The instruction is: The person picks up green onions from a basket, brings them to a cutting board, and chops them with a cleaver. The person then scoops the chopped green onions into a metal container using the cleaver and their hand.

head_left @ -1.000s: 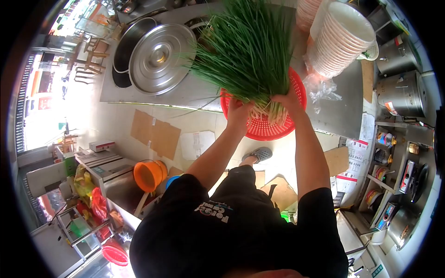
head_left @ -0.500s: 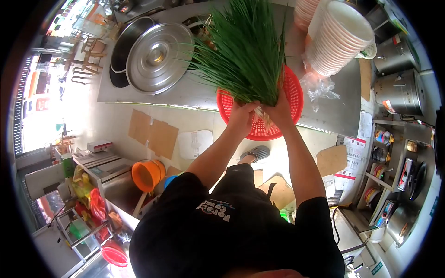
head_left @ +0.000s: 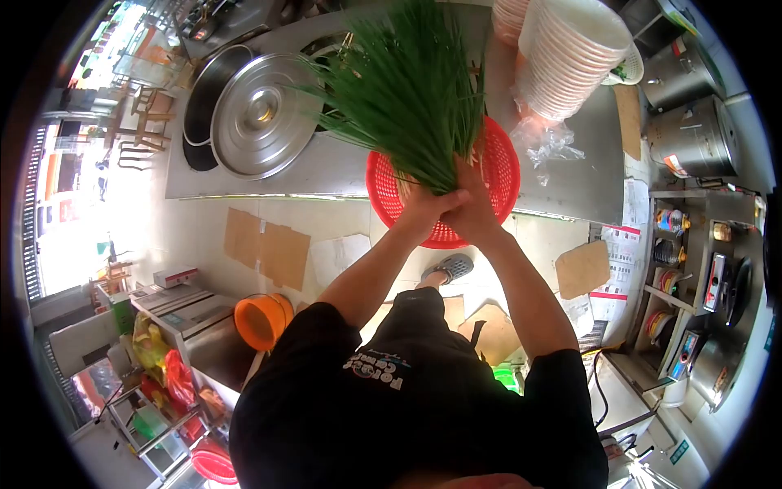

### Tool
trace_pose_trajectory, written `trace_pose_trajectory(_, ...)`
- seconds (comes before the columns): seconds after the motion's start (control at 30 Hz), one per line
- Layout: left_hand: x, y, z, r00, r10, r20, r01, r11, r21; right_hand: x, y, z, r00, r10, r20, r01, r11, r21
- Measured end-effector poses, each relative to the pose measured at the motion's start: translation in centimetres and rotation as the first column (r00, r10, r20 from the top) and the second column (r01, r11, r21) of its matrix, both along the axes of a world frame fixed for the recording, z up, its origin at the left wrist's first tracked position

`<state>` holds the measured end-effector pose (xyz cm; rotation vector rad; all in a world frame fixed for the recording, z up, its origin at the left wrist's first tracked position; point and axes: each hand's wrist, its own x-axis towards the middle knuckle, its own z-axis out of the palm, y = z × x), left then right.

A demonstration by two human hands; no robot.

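A large bunch of green chives [head_left: 411, 90] fans out away from me over the red plastic basket [head_left: 501, 163]. My left hand [head_left: 422, 209] is closed round the lower end of the bunch from the left. My right hand [head_left: 471, 204] grips the same end from the right, and the two hands touch. Their fingers and the root ends of the chives are mostly hidden. Beneath the hands, the perforated basket sits at the front edge of the steel counter [head_left: 342, 171], its near side jutting past the edge.
On the counter's left lies a round metal lid [head_left: 265, 122] over a dark pot [head_left: 199, 106]. Stacked white tubs [head_left: 570, 61] and a clear plastic bag [head_left: 550, 147] stand at right. An orange bucket [head_left: 262, 320] is lower left; cardboard [head_left: 265, 248] lies on the floor.
My hands have come together round the chives' lower end. The pale root ends that showed below my hands are now hidden. The whole view has shifted slightly.
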<state>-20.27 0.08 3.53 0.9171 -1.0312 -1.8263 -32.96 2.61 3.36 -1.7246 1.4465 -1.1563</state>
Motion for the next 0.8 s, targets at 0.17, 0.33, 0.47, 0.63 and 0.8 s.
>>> trace_pose_trajectory(0.17, -0.5, -0.5, -0.4, 0.989, 0.146, -0.008, -0.145, 0.984, 0.100, -1.6, 2.1, -2.2, 0.996, 0.083, 0.030, -0.082, 0.996, -0.034)
trace_pose_trajectory(0.33, -0.6, -0.8, -2.0, 0.961, 0.277, 0.008, -0.277, 0.959, 0.052, -4.6, 5.9, -1.5, 0.785, -0.411, -0.464, 0.357, 0.912, -0.203)
trace_pose_trajectory(0.47, -0.3, 0.0, -1.6, 0.978, 0.191, -0.085, -0.183, 0.978, 0.102, -5.1, 6.4, -5.2, 0.818, -0.571, 0.072, 0.473, 0.737, 0.482)
trace_pose_trajectory(0.63, -1.0, -0.3, -1.6, 0.976, 0.174, -0.134, -0.161, 0.982, 0.101, -7.7, 4.5, -5.5, 0.730, -0.668, -0.145, 0.682, 0.694, 0.231)
trace_pose_trajectory(0.8, -1.6, -0.9, -0.8, 0.964, 0.152, -0.220, -0.127, 0.984, 0.124, -7.6, 3.4, -2.2, 0.737, -0.630, -0.245, 0.637, 0.769, -0.060)
